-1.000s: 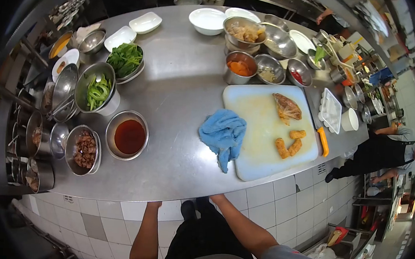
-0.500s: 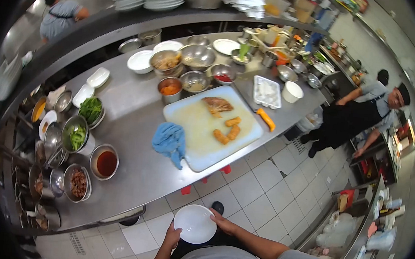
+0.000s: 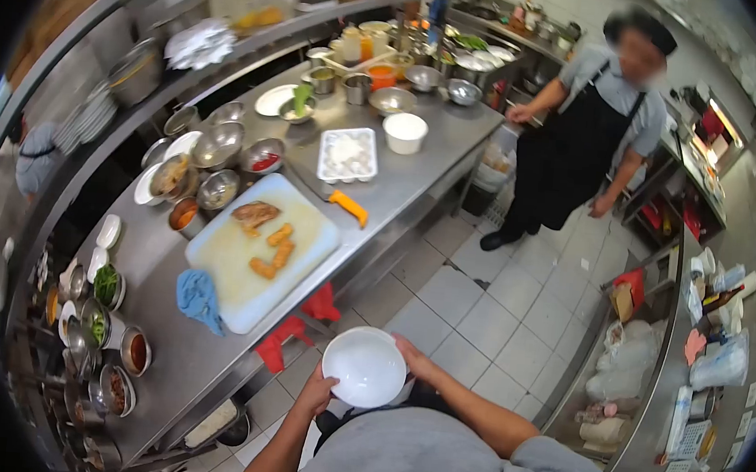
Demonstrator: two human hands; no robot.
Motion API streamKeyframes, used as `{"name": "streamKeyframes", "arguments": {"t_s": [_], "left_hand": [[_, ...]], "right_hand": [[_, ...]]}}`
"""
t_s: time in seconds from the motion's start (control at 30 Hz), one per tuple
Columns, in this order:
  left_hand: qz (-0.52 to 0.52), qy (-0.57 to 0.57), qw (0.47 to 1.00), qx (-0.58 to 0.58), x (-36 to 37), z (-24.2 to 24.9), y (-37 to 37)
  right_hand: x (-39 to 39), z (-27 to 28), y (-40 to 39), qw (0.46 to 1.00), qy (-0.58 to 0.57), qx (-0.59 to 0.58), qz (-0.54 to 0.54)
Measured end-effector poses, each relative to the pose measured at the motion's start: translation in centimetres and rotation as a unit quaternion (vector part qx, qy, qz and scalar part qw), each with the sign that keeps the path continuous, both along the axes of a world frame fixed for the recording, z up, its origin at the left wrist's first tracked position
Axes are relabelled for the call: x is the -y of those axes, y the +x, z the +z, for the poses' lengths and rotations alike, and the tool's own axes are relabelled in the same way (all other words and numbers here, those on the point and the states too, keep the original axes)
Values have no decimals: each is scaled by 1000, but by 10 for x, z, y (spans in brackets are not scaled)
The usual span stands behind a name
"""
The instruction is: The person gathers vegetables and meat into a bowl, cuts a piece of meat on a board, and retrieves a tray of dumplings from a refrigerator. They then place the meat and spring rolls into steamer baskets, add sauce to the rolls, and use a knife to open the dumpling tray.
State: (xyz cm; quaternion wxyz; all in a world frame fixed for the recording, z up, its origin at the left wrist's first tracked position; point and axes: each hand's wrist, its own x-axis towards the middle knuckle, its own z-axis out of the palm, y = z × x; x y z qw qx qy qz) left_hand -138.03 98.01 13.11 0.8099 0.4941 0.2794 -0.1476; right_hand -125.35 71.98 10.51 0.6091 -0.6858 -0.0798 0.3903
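Observation:
A white bowl (image 3: 365, 367) is held in front of my body, its hollow facing up and nothing in it. My left hand (image 3: 317, 389) grips the left rim with the thumb on the inside. On the other side my right hand (image 3: 414, 358) closes on the right rim. Beyond the bowl, a white cutting board (image 3: 240, 301) on the steel table bears a browned piece of meat (image 3: 256, 215) and several golden fried pieces (image 3: 279, 255). A blue cloth (image 3: 199, 300) lies at the board's left corner. The orange-handled knife (image 3: 347, 208) rests past its far right corner.
A person in a black apron (image 3: 586, 137) stands in the aisle at the right. Metal bowls (image 3: 219, 144), an egg tray (image 3: 347, 155) and a white tub (image 3: 405, 133) stand on the steel table (image 3: 164, 246). A cluttered counter (image 3: 648, 417) runs along my right.
My view has swung to the right, so the table sits further left. The person in the apron appears nearer. Both hands still hold the bowl.

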Motion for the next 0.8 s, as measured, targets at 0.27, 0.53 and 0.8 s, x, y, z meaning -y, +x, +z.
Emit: {"name": "streamKeyframes", "arguments": {"t_s": [0.27, 0.53, 0.8], "left_hand": [[-16, -38, 999, -14, 86, 29, 99], [84, 29, 996, -20, 91, -18, 123], [131, -159, 974, -92, 65, -51, 169]], "right_hand": [[87, 76, 102, 997, -3, -78, 12], [59, 49, 175, 972, -44, -150, 176], [2, 43, 287, 925, -88, -183, 322]]}}
